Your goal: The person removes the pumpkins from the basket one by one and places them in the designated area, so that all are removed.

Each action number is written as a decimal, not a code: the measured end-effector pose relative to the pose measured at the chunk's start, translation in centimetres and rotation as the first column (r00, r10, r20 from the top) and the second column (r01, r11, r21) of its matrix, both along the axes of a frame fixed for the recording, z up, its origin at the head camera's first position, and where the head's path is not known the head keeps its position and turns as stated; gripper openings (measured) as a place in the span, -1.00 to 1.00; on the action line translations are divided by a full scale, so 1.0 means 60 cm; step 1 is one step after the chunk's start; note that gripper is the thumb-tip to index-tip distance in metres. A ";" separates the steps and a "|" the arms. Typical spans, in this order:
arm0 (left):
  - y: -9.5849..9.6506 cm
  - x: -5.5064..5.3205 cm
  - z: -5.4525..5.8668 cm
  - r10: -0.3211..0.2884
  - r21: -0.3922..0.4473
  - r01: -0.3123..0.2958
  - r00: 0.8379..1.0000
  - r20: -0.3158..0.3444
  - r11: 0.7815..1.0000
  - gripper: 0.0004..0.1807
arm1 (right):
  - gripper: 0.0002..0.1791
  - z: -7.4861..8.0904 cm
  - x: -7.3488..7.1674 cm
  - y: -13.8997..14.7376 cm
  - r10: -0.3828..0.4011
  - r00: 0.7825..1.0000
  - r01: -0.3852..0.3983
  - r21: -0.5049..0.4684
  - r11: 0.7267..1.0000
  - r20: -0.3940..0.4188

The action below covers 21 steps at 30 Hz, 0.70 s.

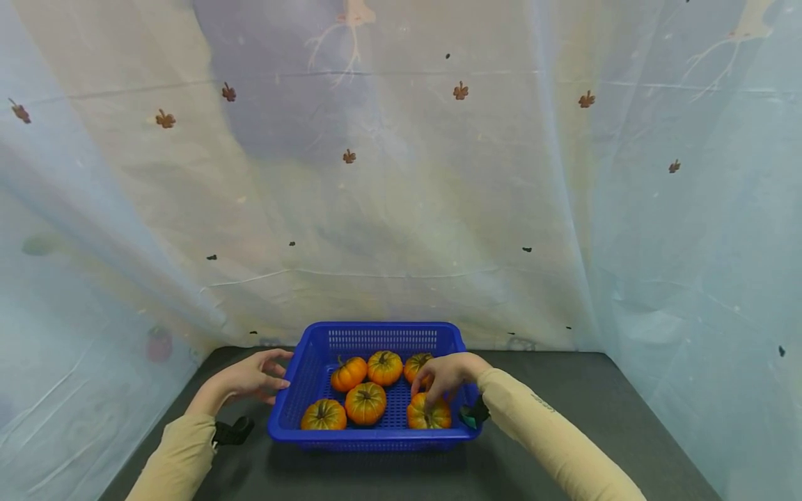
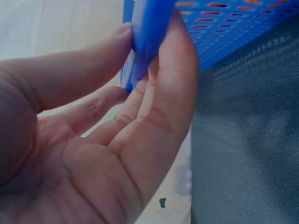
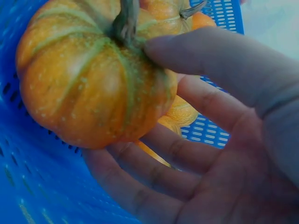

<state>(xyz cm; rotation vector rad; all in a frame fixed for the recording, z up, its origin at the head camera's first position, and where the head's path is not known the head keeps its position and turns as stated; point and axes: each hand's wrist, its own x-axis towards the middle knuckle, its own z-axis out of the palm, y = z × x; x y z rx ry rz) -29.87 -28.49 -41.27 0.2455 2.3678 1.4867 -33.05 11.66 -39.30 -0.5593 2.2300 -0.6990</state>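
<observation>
A blue plastic basket (image 1: 376, 435) with slotted walls holds several small orange pumpkins, among them a pumpkin (image 1: 365, 403) near its middle. On the left side my left hand (image 1: 253, 376) pinches the basket's rim (image 2: 152, 37), thumb on one face and fingers on the other. Inside the basket at the front right, my right hand (image 1: 447, 376) grips a green-streaked pumpkin (image 3: 93, 79). Its thumb presses near the stem and its fingers curl round the side and underneath. Another pumpkin (image 1: 416, 363) lies just behind the right hand, partly covered by it.
The basket stands on a dark table (image 1: 551, 403). Behind and on both sides hang pale printed plastic sheets (image 1: 401, 209). A front-left pumpkin (image 1: 323, 415) and two rear ones (image 1: 385, 367) sit apart from the right hand. Black straps (image 1: 233, 431) circle the wrists.
</observation>
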 end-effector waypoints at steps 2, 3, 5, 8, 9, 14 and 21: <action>0.000 0.000 -0.001 0.001 0.001 -0.001 1.000 0.000 1.000 -0.23 | -0.66 0.001 -0.001 0.002 -0.002 1.000 0.002 -0.020 1.000 0.000; 0.000 0.000 -0.001 0.002 0.000 -0.002 1.000 0.000 1.000 -0.22 | -0.65 0.001 -0.001 0.003 0.000 1.000 0.000 -0.029 1.000 -0.003; 0.000 0.000 -0.002 0.003 -0.003 -0.003 1.000 0.000 1.000 -0.22 | -0.63 0.004 -0.002 0.007 0.001 1.000 -0.002 -0.054 0.999 -0.009; 0.000 0.000 -0.003 0.005 -0.006 -0.005 1.000 -0.001 1.000 -0.22 | -0.65 0.009 -0.005 0.013 0.006 1.000 -0.008 -0.099 0.995 -0.020; 0.000 0.000 -0.003 0.005 -0.007 -0.005 1.000 -0.001 1.000 -0.22 | -0.65 0.012 -0.006 0.016 0.006 1.000 -0.008 -0.116 0.993 -0.023; 0.000 0.000 -0.002 0.007 -0.010 -0.007 1.000 -0.002 1.000 -0.22 | -0.65 0.028 -0.010 0.031 0.014 0.999 -0.023 -0.191 0.981 -0.052; -0.002 -0.001 -0.004 -0.001 -0.007 0.001 1.000 -0.002 1.000 -0.20 | -0.65 0.052 -0.018 0.061 -0.038 0.997 0.018 -0.286 0.958 -0.063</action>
